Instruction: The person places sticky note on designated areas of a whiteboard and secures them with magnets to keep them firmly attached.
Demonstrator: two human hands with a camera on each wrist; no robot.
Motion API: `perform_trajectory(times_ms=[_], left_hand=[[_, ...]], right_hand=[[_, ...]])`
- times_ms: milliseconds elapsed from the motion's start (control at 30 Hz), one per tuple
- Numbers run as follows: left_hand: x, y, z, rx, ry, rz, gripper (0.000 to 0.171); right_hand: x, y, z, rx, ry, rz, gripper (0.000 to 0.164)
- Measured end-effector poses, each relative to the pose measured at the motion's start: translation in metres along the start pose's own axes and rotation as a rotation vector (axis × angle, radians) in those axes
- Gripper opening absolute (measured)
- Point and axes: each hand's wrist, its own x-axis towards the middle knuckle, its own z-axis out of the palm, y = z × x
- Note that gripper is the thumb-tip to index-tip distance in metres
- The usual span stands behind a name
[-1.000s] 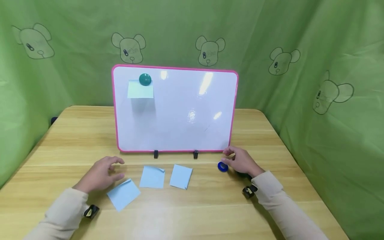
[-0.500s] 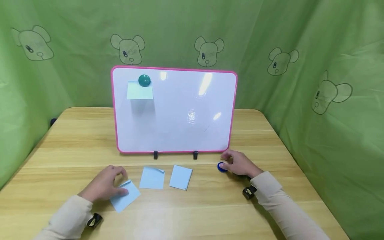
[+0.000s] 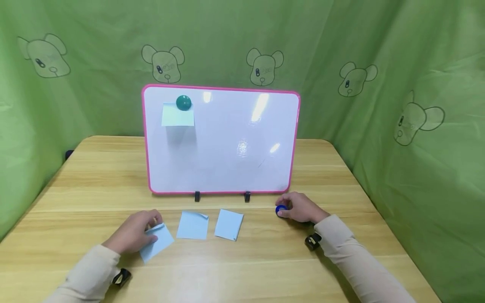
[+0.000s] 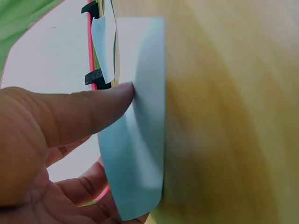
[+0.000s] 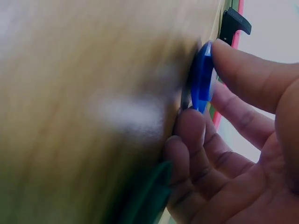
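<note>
"How is the left hand (image 3: 132, 232) holding itself?"

"It is pinching a pale blue note (image 3: 161, 244), the thumb lying across its face and the fingers curling behind. The note is sitting left of two other notes (image 3: 192, 226), before the whiteboard (image 3: 227, 164)."

"And the right hand (image 3: 302, 208)?"

"It is bending low over the worktop (image 3: 242, 273), thumb and fingertips pinching a blue magnet (image 5: 202, 77) near the board's lower right corner."

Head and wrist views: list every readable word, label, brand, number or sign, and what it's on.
No text is readable.
Curtain: faint marks on the animal heads, too small to read.
Wrist cameras: yellowish patches, too small to read.
Board, notes, magnets: no words seen.
</note>
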Motion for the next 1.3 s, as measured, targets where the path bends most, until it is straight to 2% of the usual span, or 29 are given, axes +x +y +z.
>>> perform_trajectory(times_ms=[267, 467, 600, 833, 1133, 1300], left_hand=[[0.0, -0.001, -0.001, -0.018, 0.021, 0.052, 0.025], [0.002, -0.002, -0.004, 0.016, 0.05, 0.034, 0.022], [0.002, -0.005, -0.005, -0.006, 0.087, 0.028, 0.023], [0.001, -0.009, -0.014, -0.051, 0.123, 0.083, 0.024], [0.007, -0.009, -0.03, -0.072, 0.202, 0.131, 0.019], [0.011, -0.008, -0.033, -0.084, 0.213, 0.134, 0.025]], right_hand=[[0.001, -0.002, 0.0, 0.032, -0.007, 0.051, 0.017], [-0.001, -0.001, -0.002, 0.038, 0.013, 0.042, 0.015], [-0.003, 0.0, -0.003, 0.04, 0.042, 0.038, 0.017], [0.0, -0.001, 0.003, 0.129, 0.062, 0.016, 0.004], [-0.001, -0.001, 0.002, 0.222, 0.043, 0.102, 0.026], [-0.001, 0.0, -0.001, 0.203, 0.071, 0.069, 0.025]])
